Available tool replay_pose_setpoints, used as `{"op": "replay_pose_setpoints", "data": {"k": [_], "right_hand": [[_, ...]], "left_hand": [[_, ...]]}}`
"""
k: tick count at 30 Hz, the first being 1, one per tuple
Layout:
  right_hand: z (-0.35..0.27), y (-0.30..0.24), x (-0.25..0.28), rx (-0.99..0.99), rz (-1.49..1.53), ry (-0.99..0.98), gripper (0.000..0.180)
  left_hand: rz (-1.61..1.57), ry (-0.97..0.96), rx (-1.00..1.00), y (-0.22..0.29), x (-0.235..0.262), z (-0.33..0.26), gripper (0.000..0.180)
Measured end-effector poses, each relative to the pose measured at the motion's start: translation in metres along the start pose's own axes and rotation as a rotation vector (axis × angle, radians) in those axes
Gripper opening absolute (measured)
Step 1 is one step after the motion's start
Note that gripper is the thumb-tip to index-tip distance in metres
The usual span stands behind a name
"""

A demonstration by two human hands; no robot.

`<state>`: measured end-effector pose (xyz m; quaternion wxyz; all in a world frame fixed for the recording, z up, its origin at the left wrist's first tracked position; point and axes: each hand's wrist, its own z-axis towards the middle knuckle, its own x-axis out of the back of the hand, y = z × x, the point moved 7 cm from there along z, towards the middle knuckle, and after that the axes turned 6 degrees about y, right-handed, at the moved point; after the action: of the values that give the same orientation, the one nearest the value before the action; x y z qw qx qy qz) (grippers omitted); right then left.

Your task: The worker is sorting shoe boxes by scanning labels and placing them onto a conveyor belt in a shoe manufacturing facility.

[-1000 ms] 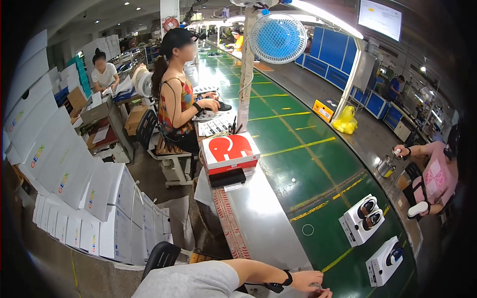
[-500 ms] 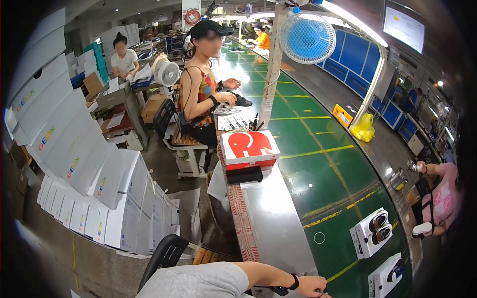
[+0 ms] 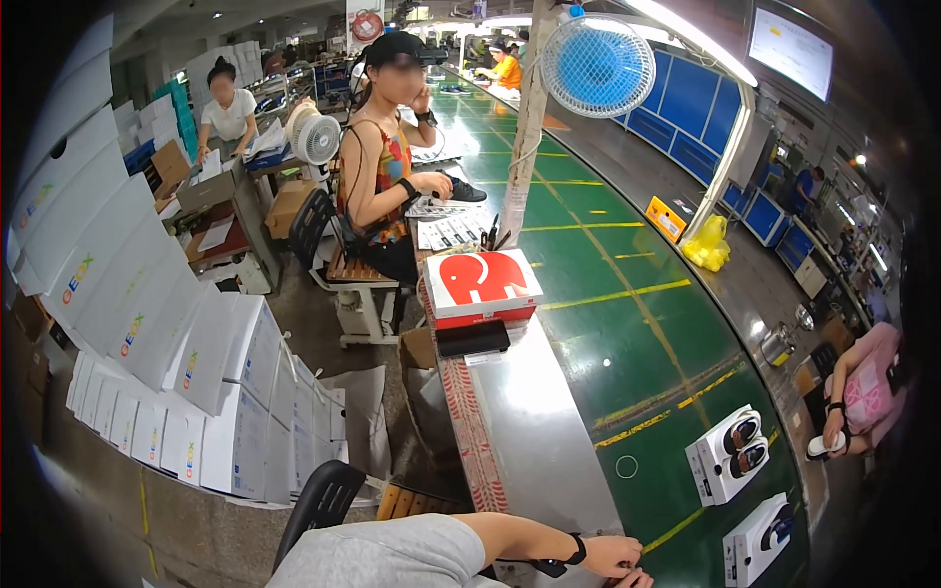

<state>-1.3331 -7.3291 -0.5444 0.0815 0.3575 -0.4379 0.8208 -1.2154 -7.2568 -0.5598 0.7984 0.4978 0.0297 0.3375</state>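
My left hand (image 3: 613,555) lies at the bottom edge, on the near end of the metal side table (image 3: 534,431). It wears a black wrist strap, and the grey-sleeved forearm comes in from the lower left. Its fingers curl down and I cannot see anything in them. Only a sliver of my right hand (image 3: 639,580) shows beside it. Nearest on the green conveyor belt (image 3: 627,323) are two open white boxes with shoes (image 3: 727,457) (image 3: 761,536).
A red-and-white box (image 3: 480,284) sits on a black box farther up the table. A person sits beyond it on a stool (image 3: 358,284); another sits across the belt at right. Stacked white cartons (image 3: 176,343) line the left. A black chair (image 3: 319,505) stands near me. A blue fan (image 3: 598,67) hangs overhead.
The view has swung, so the seated person and the red box sit farther right in the picture. That person has raised one hand to the head. My left hand stays at the table's end.
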Motion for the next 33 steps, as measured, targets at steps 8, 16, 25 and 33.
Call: {"op": "replay_pose_setpoints", "data": {"k": [8, 16, 25, 33], "right_hand": [[0.008, 0.044, 0.015, -0.183, 0.236, 0.103, 0.027], [0.141, -0.031, 0.134, -0.063, 0.605, 0.309, 0.070], [0.244, -0.078, 0.397, -0.060, 0.476, 0.663, 0.077], [0.250, -0.070, 0.376, -0.119, 0.428, 0.530, 0.075]], "left_hand": [[0.009, -0.139, -0.049, 0.005, -0.019, 0.005, 0.017], [0.066, -0.050, 0.014, -0.004, 0.008, 0.006, 0.008], [0.038, -0.093, 0.016, 0.023, -0.025, 0.018, 0.009], [0.058, -0.051, -0.017, 0.017, -0.015, 0.018, 0.009]]}}
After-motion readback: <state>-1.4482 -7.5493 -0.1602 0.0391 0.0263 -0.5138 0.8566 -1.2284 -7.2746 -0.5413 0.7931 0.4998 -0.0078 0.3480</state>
